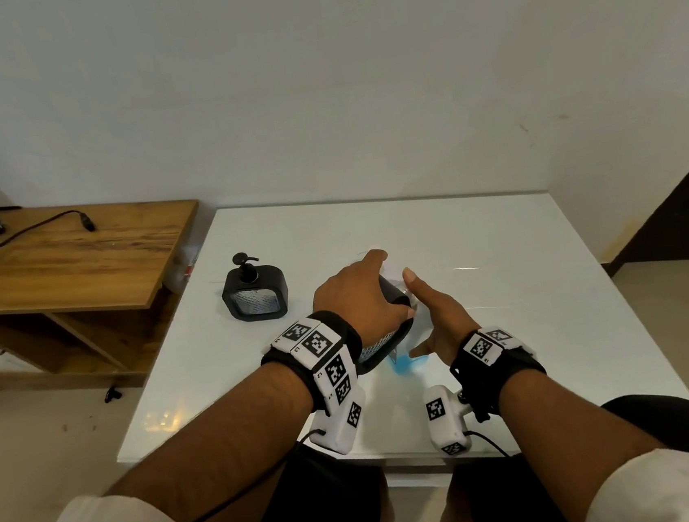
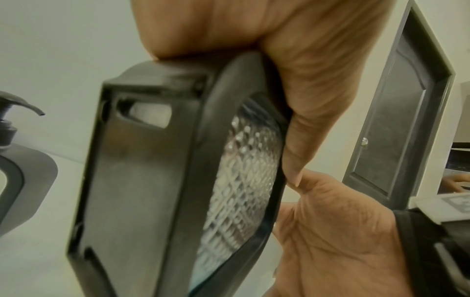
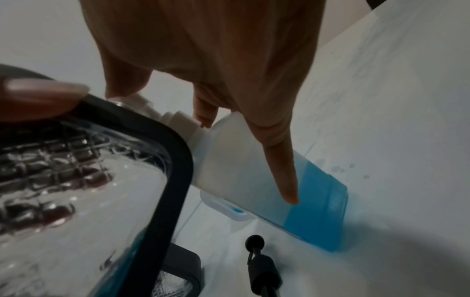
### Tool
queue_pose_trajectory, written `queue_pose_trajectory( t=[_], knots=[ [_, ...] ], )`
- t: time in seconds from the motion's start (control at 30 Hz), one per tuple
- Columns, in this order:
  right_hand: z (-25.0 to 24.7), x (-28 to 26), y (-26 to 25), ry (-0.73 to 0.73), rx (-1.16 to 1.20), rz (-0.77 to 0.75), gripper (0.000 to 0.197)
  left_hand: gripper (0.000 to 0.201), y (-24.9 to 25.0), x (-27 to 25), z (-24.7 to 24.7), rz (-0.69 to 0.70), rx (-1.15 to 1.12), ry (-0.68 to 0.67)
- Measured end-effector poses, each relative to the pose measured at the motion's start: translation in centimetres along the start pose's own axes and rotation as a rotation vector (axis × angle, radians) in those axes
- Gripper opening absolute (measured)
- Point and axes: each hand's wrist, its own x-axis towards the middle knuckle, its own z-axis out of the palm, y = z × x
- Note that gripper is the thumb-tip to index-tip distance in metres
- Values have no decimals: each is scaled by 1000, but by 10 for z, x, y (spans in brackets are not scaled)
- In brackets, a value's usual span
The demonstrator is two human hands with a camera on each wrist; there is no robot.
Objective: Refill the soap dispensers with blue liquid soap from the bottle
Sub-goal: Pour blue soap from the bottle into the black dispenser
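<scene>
Soap dispenser (image 1: pixel 379 344) tilted off worktop (image 1: pixel 507 286), base toward person, neck angled away toward bottle (image 3: pixel 267 176); left hand (image 1: pixel 359 297) fingers wrapped round its black frame. Right hand (image 1: pixel 437 314) holds bottle of blue soap, index finger straight along it, neck meeting dispenser's opening

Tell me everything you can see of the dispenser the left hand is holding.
The held dispenser is a squarish black frame with rounded corners around a clear, diamond-textured window. It is lifted and tilted, a little blue soap pooled at its low end. The left hand grips it; its top meets the white neck of the soap bottle, steadied by the right hand.
</scene>
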Motion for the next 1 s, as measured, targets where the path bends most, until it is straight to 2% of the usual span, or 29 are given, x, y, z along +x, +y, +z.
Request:
queue_pose_trajectory(
  t=[0.17, 0.23, 0.37, 0.47, 0.5, 0.63, 0.7, 1.0],
  knots=[
    [4, 1, -5, 100, 42, -27, 27, 81, 1, 1, 0, 13, 16, -18],
    [4, 1, -6, 116, 57, -35, 25, 81, 2, 2, 1, 19, 32, -14],
    [1, 0, -6, 53, 35, -1, 31, 82, 0, 2, 1, 17, 27, -14],
    [1, 1, -4, 2, 20, 39, 59, 80, -1, 1, 0, 8, 7, -10],
    [2, 2, -4, 1, 24, 38, 62, 80, -2, 2, -1, 8, 6, -9],
    [5, 4, -5, 72, 23, -22, 33, 80, -3, 2, -1, 17, 26, -20],
    [5, 5, -4, 99, 7, -42, 26, 80, -3, 3, -1, 15, 33, -28],
    [2, 7, 0, 22, 26, 8, 47, 74, -5, 2, 0, 12, -2, -2]
  ],
)
